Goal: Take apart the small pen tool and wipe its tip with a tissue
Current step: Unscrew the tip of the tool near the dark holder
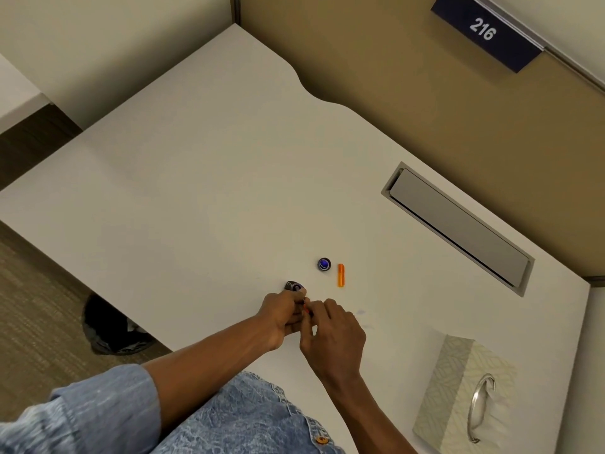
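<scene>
Both hands meet over the desk (pixel 203 178): left hand (pixel 284 314) clenches the pen (pixel 294 286), right hand (pixel 334 329) pinches its orange tip (pixel 306 309) (cap (pixel 324 264) just beyond).

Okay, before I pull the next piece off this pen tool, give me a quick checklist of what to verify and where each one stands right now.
1. Tool body held firmly: left hand is wrapped around the dark pen tool. Ok.
2. Grip on the next part: right hand pinches something orange at the tool's near end; how secure it is, cannot tell.
3. Removed parts parked safely: blue cap and orange piece lie apart on the desk, away from the edge. Ok.
4. Tissue within reach: tissue box sits to the right. Ok.
5. Tissue already out for wiping: none visible. Not ok.
6. Tip exposed: hidden by fingers. Cannot tell.
</scene>
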`<state>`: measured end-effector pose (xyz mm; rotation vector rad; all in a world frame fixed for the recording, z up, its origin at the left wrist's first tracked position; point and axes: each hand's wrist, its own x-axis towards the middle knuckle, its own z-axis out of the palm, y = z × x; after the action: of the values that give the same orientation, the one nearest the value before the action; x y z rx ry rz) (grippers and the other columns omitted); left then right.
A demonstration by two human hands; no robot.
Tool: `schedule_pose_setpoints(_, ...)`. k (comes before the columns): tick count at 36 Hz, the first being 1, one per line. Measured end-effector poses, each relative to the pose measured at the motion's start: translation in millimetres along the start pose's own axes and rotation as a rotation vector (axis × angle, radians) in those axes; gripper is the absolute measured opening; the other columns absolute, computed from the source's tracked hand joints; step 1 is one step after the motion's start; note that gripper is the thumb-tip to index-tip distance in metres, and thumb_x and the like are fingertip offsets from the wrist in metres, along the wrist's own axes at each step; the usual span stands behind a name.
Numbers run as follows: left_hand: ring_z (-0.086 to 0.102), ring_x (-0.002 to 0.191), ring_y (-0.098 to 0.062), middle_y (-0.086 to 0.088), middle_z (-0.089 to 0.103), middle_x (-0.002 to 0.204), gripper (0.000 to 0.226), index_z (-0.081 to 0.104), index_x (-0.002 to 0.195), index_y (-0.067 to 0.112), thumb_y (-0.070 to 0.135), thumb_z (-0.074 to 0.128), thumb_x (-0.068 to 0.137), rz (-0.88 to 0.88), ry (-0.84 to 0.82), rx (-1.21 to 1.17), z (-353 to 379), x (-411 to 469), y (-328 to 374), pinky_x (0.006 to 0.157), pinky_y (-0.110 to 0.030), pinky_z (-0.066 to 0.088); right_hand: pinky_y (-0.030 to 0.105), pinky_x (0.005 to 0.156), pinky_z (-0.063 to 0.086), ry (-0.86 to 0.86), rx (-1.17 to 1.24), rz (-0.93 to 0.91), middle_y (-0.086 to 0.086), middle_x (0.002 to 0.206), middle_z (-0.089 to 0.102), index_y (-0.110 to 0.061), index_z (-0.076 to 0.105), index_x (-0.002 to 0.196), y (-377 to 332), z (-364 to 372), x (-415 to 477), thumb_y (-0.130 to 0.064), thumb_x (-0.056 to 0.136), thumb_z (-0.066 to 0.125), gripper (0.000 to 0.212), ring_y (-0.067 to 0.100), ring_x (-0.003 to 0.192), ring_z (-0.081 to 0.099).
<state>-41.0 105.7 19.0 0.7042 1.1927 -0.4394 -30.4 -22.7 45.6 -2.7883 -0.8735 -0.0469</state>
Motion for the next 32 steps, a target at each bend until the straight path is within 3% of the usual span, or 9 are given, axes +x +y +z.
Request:
schedule_pose_setpoints(4,0.07,0.046,-0.014,-0.003,0.075,0.062,0.023,0.077,0.105,0.003,0.023,0.067,0.104,-0.002,0.003,0.014,0.8,-0.1,0.6,0.054,-0.03,0.058,0.028,0.046,0.037,0.025,-0.016,0.008,-0.003,0.065,0.062,-0.019,0.073,0.078,0.0,-0.3,1.0,-0.025,0.081,0.087,0.015,0.016,0.05,0.05)
schedule_pose_setpoints(9,0.073,0.05,-0.015,-0.005,0.078,0.067,0.023,0.078,0.105,0.003,0.023,0.066,0.104,0.012,0.009,0.014,1.3,0.1,0.5,0.058,-0.033,0.06,0.026,0.046,0.043,0.022,0.011,0.013,-0.003,0.068,0.066,-0.019,0.076,0.083,1.8,0.5,1.2,-0.031,0.082,0.087,0.016,0.015,0.052,0.055)
schedule_pose_setpoints(13,0.075,0.056,-0.018,-0.007,0.079,0.075,0.022,0.078,0.104,0.003,0.022,0.068,0.103,0.009,0.003,-0.005,0.2,0.6,0.9,0.057,-0.032,0.061,0.023,0.049,0.031,0.028,0.012,0.011,-0.005,0.069,0.064,-0.02,0.075,0.086,1.6,0.5,0.2,-0.033,0.083,0.084,0.015,0.015,0.052,0.052)
schedule_pose_setpoints(16,0.074,0.054,-0.017,-0.007,0.079,0.071,0.021,0.078,0.101,0.004,0.022,0.068,0.103,0.011,-0.002,0.012,0.1,0.7,1.3,0.056,-0.031,0.06,0.022,0.052,0.028,0.018,0.004,0.009,-0.005,0.071,0.064,-0.021,0.074,0.089,1.8,2.2,-0.7,-0.03,0.083,0.083,0.014,0.014,0.053,0.051)
schedule_pose_setpoints(22,0.076,0.063,-0.02,-0.009,0.08,0.079,0.023,0.078,0.101,0.004,0.024,0.068,0.103,0.009,0.0,0.017,0.3,1.1,0.4,0.061,-0.034,0.061,0.026,0.048,0.035,0.018,-0.004,0.0,-0.004,0.067,0.063,-0.019,0.074,0.084,1.9,3.2,-1.0,-0.024,0.081,0.086,0.013,0.015,0.051,0.051)
schedule_pose_setpoints(29,0.072,0.05,-0.015,-0.006,0.076,0.068,0.024,0.078,0.105,0.002,0.023,0.067,0.104,0.005,0.006,0.023,1.2,1.7,1.0,0.061,-0.033,0.059,0.029,0.046,0.04,0.023,-0.016,0.017,-0.003,0.065,0.061,-0.02,0.071,0.076,3.1,2.5,0.4,-0.034,0.087,0.082,0.021,0.016,0.052,0.05)
schedule_pose_setpoints(32,0.075,0.062,-0.021,-0.01,0.078,0.08,0.023,0.078,0.104,0.002,0.022,0.067,0.104,0.006,0.007,0.006,1.5,1.5,1.2,0.064,-0.035,0.062,0.028,0.046,0.041,0.022,-0.002,0.019,-0.004,0.067,0.063,-0.02,0.073,0.081,3.5,1.6,0.1,-0.036,0.087,0.082,0.019,0.015,0.052,0.052)
